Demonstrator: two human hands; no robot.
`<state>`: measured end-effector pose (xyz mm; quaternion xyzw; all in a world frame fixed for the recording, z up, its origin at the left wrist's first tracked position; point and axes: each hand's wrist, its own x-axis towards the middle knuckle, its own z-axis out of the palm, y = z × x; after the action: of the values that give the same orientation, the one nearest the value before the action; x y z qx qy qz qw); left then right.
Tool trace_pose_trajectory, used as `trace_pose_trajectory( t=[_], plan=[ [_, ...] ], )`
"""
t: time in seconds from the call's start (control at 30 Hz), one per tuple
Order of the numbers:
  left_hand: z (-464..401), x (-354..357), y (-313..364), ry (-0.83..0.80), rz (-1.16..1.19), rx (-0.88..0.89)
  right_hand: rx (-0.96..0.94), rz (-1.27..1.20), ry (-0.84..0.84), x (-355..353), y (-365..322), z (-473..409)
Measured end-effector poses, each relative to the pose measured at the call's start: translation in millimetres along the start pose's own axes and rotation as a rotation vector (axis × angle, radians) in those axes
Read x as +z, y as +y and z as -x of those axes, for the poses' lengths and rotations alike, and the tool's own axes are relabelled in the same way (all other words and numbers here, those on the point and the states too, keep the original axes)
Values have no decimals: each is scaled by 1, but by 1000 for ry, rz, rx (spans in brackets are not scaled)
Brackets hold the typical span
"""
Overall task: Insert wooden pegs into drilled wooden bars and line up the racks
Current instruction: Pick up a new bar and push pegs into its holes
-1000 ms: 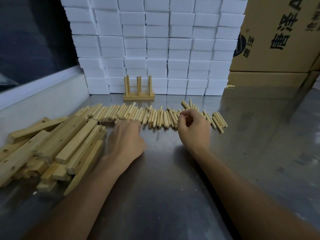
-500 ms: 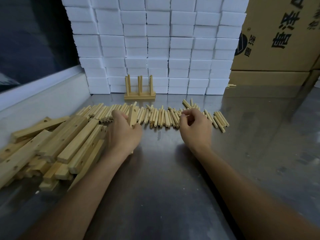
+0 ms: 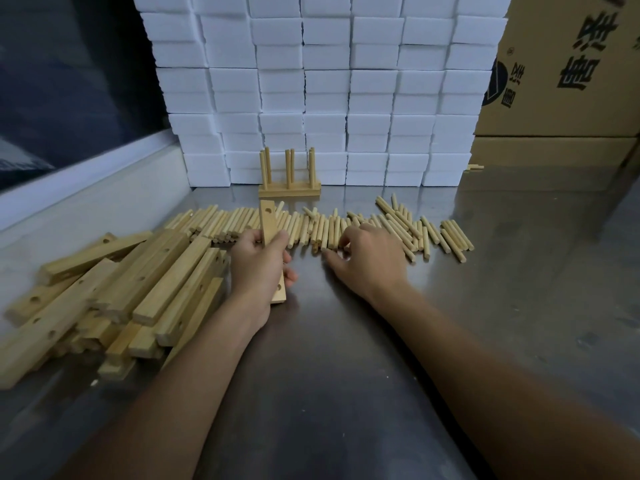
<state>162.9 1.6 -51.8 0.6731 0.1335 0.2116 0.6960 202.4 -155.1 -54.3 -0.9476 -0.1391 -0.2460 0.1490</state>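
My left hand (image 3: 258, 268) grips a drilled wooden bar (image 3: 269, 223), held lengthwise away from me, with a hole showing near each end. A long row of loose wooden pegs (image 3: 408, 226) lies across the metal table (image 3: 346, 358). My right hand (image 3: 367, 258) rests on the pegs near the middle of the row, its fingers curled down among them; whether it holds a peg is hidden. One finished rack (image 3: 289, 181) with upright pegs stands at the back against the white boxes.
A heap of drilled bars (image 3: 114, 292) lies at the left. A wall of stacked white boxes (image 3: 322, 88) closes the back, and brown cardboard cartons (image 3: 568, 71) stand at the back right. A raised ledge (image 3: 86, 188) runs along the table's left side.
My left hand has lifted a bar off the heap and brought it toward the middle. My right hand has dropped from a raised pinch onto the pegs.
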Motion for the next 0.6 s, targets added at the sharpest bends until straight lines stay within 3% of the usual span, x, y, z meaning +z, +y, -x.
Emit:
trace_pose_trajectory(
  t=[0.6],
  plan=[
    [0,4,0,10,10,-8,47,63,-51,9,-1,-11]
  ],
)
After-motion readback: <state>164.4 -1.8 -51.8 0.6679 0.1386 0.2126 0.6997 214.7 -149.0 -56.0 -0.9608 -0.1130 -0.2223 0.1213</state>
